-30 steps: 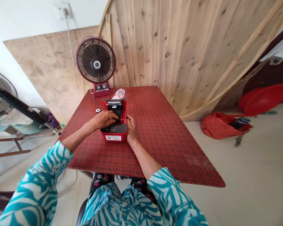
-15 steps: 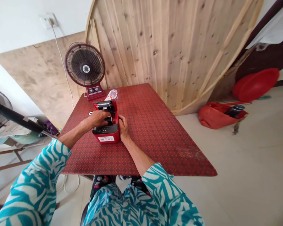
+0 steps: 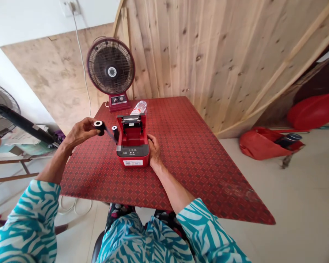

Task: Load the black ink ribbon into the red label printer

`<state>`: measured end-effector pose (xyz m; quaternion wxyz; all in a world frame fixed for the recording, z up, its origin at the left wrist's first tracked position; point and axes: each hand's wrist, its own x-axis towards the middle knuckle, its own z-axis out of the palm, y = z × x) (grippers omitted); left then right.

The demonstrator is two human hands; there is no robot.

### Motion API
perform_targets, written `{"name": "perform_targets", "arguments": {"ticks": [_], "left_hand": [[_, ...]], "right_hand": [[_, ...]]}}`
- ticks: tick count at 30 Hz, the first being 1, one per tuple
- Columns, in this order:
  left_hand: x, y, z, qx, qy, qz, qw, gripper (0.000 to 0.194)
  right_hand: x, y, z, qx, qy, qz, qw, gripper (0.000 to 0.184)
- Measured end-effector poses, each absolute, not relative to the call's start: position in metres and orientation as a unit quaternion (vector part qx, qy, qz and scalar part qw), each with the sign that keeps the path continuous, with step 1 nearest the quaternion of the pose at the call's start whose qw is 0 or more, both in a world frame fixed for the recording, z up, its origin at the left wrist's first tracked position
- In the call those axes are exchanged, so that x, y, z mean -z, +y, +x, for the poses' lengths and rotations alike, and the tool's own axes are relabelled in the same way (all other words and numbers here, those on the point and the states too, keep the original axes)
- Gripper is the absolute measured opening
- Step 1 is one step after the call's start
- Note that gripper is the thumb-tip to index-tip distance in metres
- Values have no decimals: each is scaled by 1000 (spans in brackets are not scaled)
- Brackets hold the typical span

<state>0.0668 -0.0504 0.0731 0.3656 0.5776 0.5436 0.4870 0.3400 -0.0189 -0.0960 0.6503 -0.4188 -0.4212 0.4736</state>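
Observation:
A red and black label printer [image 3: 133,162] stands on the table with its lid raised and its inside visible. My left hand [image 3: 80,132], left of the printer and above the table, pinches a black ribbon roll [image 3: 99,128] with a white core. From it a dark strip runs down toward a second black roll [image 3: 115,133], which stands upright close to the printer's left side. My right hand [image 3: 155,150] lies along the printer's right side, fingers curled against its wall.
A dark red fan [image 3: 111,71] and a clear plastic bottle [image 3: 139,108] are behind the printer on the patterned red table [image 3: 203,171]. Wooden boards [image 3: 203,54] lean at the back. A red bag [image 3: 259,144] sits on the floor at right.
My left hand has come out of the printer and moved left with the black ribbon roll. My right hand stays at the printer's right side. The view has shifted slightly.

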Motion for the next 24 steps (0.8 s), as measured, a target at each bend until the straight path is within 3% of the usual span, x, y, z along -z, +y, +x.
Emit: {"name": "perform_targets", "arguments": {"ticks": [10,17,24], "left_hand": [[35,-20,29,-422,638,578,284,61],[15,-12,31,-312,663,660,165,59],[-5,33,66,-119,668,725,117,38]], "right_hand": [[99,-20,343,-483,-406,-425,649,35],[100,-20,343,-486,-410,-426,644,35],[96,-20,341,-483,-406,-428,647,36]]}}
